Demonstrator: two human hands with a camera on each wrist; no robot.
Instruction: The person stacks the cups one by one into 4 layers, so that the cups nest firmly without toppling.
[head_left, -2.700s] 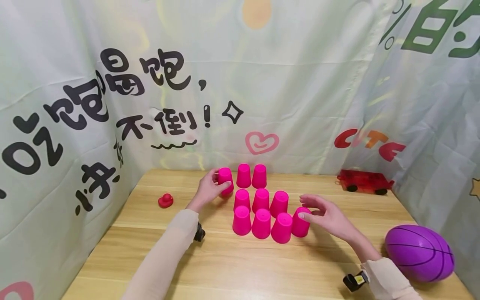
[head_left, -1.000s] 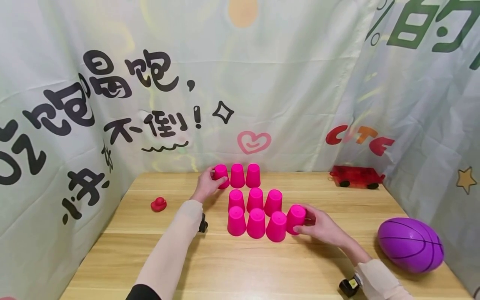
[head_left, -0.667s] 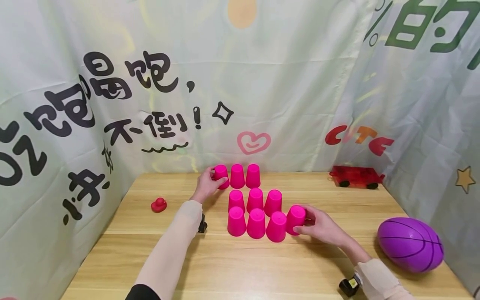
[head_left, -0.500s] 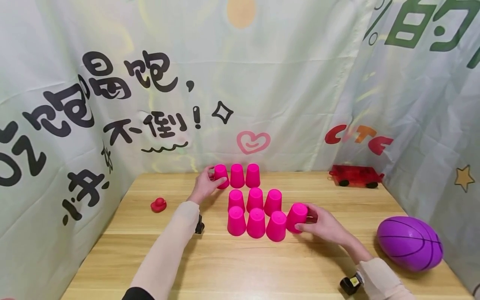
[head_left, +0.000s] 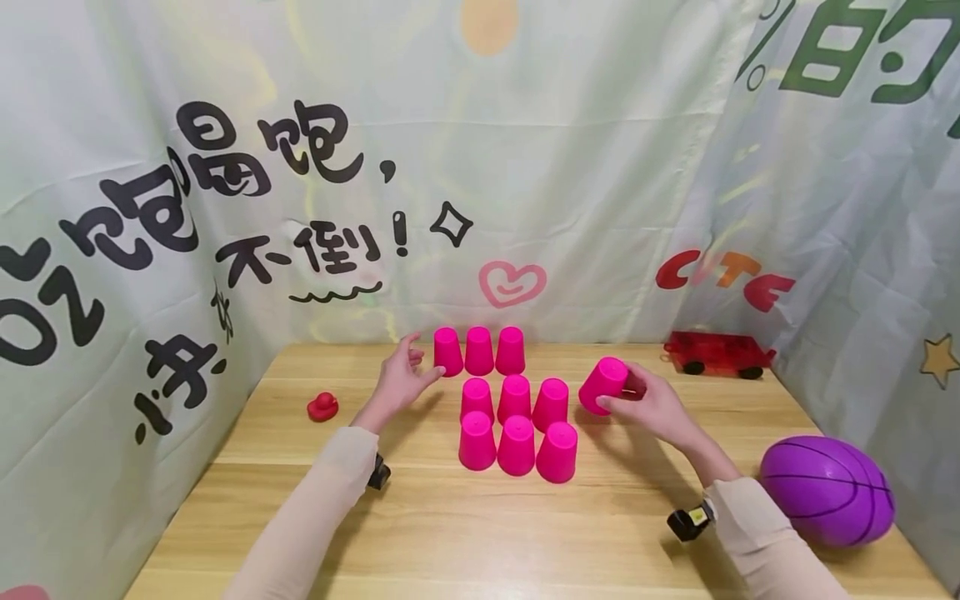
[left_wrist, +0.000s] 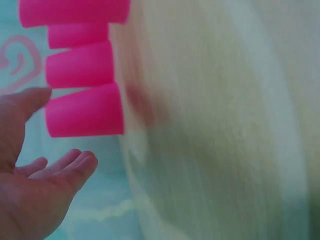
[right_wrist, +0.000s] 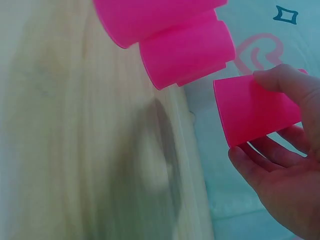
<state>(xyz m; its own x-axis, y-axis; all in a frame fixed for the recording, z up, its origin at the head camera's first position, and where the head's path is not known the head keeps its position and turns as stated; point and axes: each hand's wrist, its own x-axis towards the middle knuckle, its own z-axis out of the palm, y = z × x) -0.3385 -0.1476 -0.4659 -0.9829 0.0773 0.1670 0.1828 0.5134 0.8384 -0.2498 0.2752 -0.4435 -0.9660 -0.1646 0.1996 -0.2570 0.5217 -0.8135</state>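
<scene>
Clock directions run from the middle of a wooden table (head_left: 450,533), with six o'clock nearest the person. At four sits an oblong purple ball (head_left: 827,490). Toward six stands a front row of three upside-down pink cups (head_left: 517,447); just behind, a middle row of three (head_left: 515,398). At nine is a small red toy duck (head_left: 322,407). At three, the right hand (head_left: 660,408) holds a tenth pink cup (head_left: 603,387) off the table between thumb and fingers, its narrow end leaning toward the hand. It looks like light, smooth plastic, fairly stiff and hard to break; a gentle grip round mid-body, thumb opposite fingers, should suit, while a loose one might slip. At ten, the left hand (head_left: 397,383) spreads wide, holding nothing, its thumb at the leftmost cup of a back row of three (head_left: 479,350); whether they touch is unclear. At two, a red toy cart (head_left: 722,347) stands before printed cloth (head_left: 600,208).
</scene>
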